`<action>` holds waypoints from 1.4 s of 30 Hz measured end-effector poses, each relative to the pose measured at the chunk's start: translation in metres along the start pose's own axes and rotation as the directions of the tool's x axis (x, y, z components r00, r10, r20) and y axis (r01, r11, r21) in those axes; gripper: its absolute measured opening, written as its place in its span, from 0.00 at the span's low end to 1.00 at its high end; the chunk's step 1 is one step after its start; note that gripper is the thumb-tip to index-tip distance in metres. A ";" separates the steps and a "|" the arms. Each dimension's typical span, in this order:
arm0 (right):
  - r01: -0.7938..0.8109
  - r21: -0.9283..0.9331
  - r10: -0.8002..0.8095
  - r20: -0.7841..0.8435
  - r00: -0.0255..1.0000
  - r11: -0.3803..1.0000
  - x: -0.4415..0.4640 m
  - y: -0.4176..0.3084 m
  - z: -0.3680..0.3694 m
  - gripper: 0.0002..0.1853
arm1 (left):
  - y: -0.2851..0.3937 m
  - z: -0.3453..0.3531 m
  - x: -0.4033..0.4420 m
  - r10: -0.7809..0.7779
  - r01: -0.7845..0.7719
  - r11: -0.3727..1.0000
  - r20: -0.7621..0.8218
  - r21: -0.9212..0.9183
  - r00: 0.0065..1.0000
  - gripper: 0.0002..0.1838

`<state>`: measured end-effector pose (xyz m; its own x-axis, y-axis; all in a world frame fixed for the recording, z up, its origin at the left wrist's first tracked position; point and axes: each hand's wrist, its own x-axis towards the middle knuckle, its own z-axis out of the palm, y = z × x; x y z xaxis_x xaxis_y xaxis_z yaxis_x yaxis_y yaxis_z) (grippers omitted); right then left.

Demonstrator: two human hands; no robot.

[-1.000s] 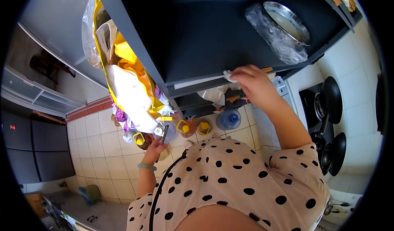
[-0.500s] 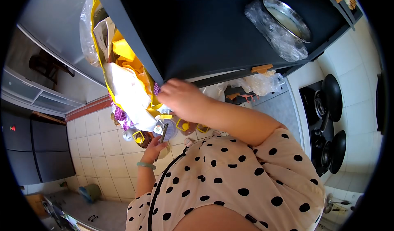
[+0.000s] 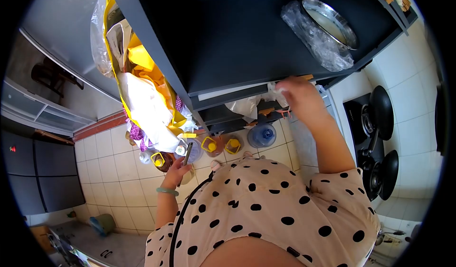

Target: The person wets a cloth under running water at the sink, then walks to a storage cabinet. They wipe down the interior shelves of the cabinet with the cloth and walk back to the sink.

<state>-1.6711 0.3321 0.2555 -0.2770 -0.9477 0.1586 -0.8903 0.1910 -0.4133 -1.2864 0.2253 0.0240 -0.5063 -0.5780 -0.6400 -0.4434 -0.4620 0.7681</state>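
Observation:
My left hand (image 3: 175,173), with a pale green bangle on its wrist, is closed around a dark, thin, flat thing that looks like a smartphone (image 3: 188,154), seen nearly edge-on. At the front edge of the dark shelf, my right hand (image 3: 300,96) has its fingers curled on a crumpled clear plastic bag (image 3: 277,93). The hand covers part of the bag. Above on the shelf board lie a round steel dish (image 3: 352,38) and another crumpled clear plastic bag (image 3: 311,41).
A yellow bag (image 3: 164,92) stuffed with white and yellow items hangs at the shelf's left side. On the tiled floor stand yellow-capped bottles (image 3: 209,145) and a large blue water jug (image 3: 261,135). A gas stove (image 3: 363,120) with black pans is at the right.
My right hand has moved right along the shelf edge, from beside the yellow bag to the clear plastic bag. The blue jug has come into view. My left hand stays nearly in place.

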 end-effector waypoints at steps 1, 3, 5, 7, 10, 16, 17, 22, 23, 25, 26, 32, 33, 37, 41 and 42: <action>-0.095 0.139 0.095 0.011 0.995 0.986 0.000 0.001 -0.007 0.11 | -0.001 0.000 0.000 0.000 0.000 1.000 0.003 -0.001 1.000 0.38; -0.175 0.652 0.192 0.047 0.980 0.738 0.003 0.009 -0.006 0.11 | 0.002 0.001 -0.001 0.012 -0.011 1.000 0.027 -0.009 1.000 0.38; -0.167 0.916 0.215 0.092 0.972 0.365 0.006 0.011 -0.003 0.12 | 0.000 0.000 -0.002 0.015 -0.015 1.000 0.032 -0.021 0.999 0.38; -0.133 0.956 0.217 0.076 0.973 0.262 0.008 0.004 0.000 0.12 | -0.006 -0.002 -0.002 0.012 -0.011 0.999 0.015 -0.044 1.000 0.39; -0.065 0.967 0.204 0.014 0.979 0.247 0.008 -0.003 0.002 0.11 | -0.005 -0.003 -0.008 0.011 -0.011 1.000 -0.002 -0.016 1.000 0.39; 0.043 0.957 0.200 -0.104 0.974 0.287 0.022 -0.008 -0.005 0.11 | -0.021 -0.011 -0.012 0.038 -0.037 0.999 -0.015 0.022 0.999 0.39; 0.036 0.958 0.236 -0.106 0.966 0.285 0.027 -0.007 -0.006 0.11 | -0.022 -0.013 -0.013 0.016 -0.016 1.000 -0.016 0.014 1.000 0.40; -0.061 0.979 0.366 -0.014 0.931 0.194 0.057 0.004 -0.018 0.13 | -0.023 -0.020 -0.017 0.052 -0.050 0.997 0.049 -0.054 0.997 0.39; -0.108 0.975 0.358 0.031 0.933 0.195 0.067 0.010 -0.018 0.14 | -0.019 -0.019 -0.020 0.044 -0.041 0.997 0.048 -0.065 0.998 0.39; -0.147 0.715 0.314 -0.107 0.943 0.684 0.090 0.042 0.002 0.15 | -0.016 -0.017 -0.024 0.051 -0.048 0.996 0.038 -0.078 0.998 0.33; -0.164 0.492 0.276 -0.164 0.947 0.855 0.094 0.051 0.006 0.16 | -0.016 -0.017 -0.025 0.046 -0.042 0.995 0.039 -0.090 0.998 0.32; 0.173 -0.118 -0.209 -0.492 0.845 0.978 0.070 0.016 0.007 0.15 | -0.043 -0.029 -0.006 0.057 -0.048 0.991 0.067 -0.128 0.996 0.35; 0.167 -0.115 -0.203 -0.517 0.832 0.979 0.064 0.013 0.005 0.15 | -0.045 -0.029 -0.004 0.056 -0.048 0.992 0.064 -0.116 0.996 0.35; 0.082 0.565 0.279 -0.523 0.805 0.821 0.037 0.038 0.010 0.14 | -0.051 -0.031 0.007 0.067 -0.060 0.990 0.051 -0.130 0.996 0.32; 0.329 0.835 0.590 -0.546 0.595 0.441 -0.004 0.085 -0.014 0.05 | -0.055 -0.025 0.012 0.051 -0.044 0.983 0.033 -0.181 0.998 0.31; 0.423 0.794 0.618 -0.607 0.500 0.437 -0.011 0.103 -0.019 0.03 | -0.049 -0.022 0.011 0.040 -0.036 0.982 0.022 -0.185 0.999 0.31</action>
<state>-1.7670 0.3671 0.2279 -0.9079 -0.2011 0.3679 -0.2190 -0.5207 -0.8251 -1.2534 0.2270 -0.0202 -0.5395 -0.5815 -0.6089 -0.2805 -0.5577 0.7812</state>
